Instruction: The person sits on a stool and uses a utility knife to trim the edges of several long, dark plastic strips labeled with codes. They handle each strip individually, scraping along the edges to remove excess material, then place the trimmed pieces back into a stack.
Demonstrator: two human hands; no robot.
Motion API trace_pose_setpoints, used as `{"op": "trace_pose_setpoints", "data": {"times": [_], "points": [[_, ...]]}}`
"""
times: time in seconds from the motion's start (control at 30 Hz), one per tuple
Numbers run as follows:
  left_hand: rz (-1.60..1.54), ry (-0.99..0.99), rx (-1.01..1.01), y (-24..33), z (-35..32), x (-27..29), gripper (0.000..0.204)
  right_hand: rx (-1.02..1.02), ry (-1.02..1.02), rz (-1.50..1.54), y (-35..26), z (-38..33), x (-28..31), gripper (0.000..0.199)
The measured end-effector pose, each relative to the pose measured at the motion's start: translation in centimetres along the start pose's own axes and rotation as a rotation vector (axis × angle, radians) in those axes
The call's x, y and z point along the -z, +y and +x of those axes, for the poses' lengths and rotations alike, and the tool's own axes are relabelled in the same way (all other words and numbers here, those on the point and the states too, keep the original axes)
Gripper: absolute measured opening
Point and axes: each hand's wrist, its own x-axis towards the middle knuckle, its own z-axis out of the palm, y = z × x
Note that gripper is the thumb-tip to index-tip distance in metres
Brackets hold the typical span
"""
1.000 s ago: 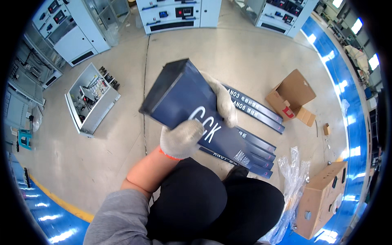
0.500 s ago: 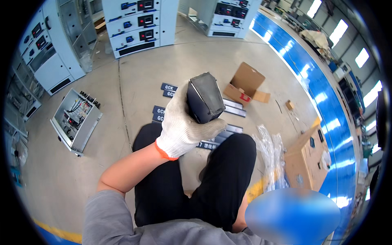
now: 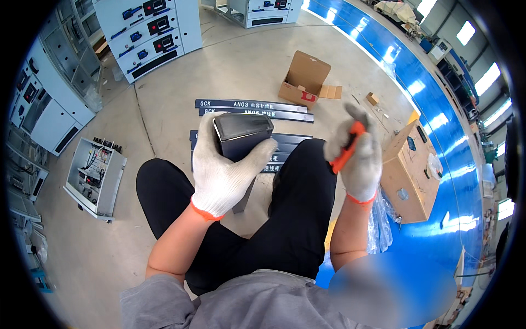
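Note:
My left hand (image 3: 222, 172), in a white knit glove with an orange cuff, is closed around a long dark bar (image 3: 244, 141). The bar stands on end with its black, angular tip upward, and a lower stretch of it shows below my fingers. Over to the right, my gloved right hand (image 3: 361, 164) is closed on an orange-handled tool (image 3: 348, 148), whose working end I cannot make out. Dark nameplate strips (image 3: 255, 105) with white lettering lie on the floor beyond my hands; some are partly covered by my left hand and knee.
An open cardboard box (image 3: 304, 77) stands beyond the strips. To my right are a large brown carton (image 3: 411, 170) and clear plastic wrap (image 3: 381, 225). An open electrical drawer unit (image 3: 94, 178) sits at left, with tall grey switch cabinets (image 3: 156, 38) behind it.
My right hand has come into view with the orange-handled tool. My left hand has moved left and lower, and the bar has turned in my grip. The view has shifted, showing more of the strips.

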Motion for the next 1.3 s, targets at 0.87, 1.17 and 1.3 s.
{"op": "trace_pose_setpoints", "data": {"times": [0.87,1.17,1.3], "points": [[0.287,-0.146,-0.369,-2.5,-1.4,-2.4,0.070,0.265,-0.244,-0.310,2.7,0.0,-3.6,0.054],[0.357,-0.105,-0.378,-2.5,-1.8,-3.2,0.077,0.334,-0.150,-0.202,4.0,0.1,-3.9,0.053],[0.397,-0.072,-0.380,-2.7,-2.1,-3.2,0.085,0.247,-0.261,-0.209,3.6,0.0,-3.1,0.049]]}}
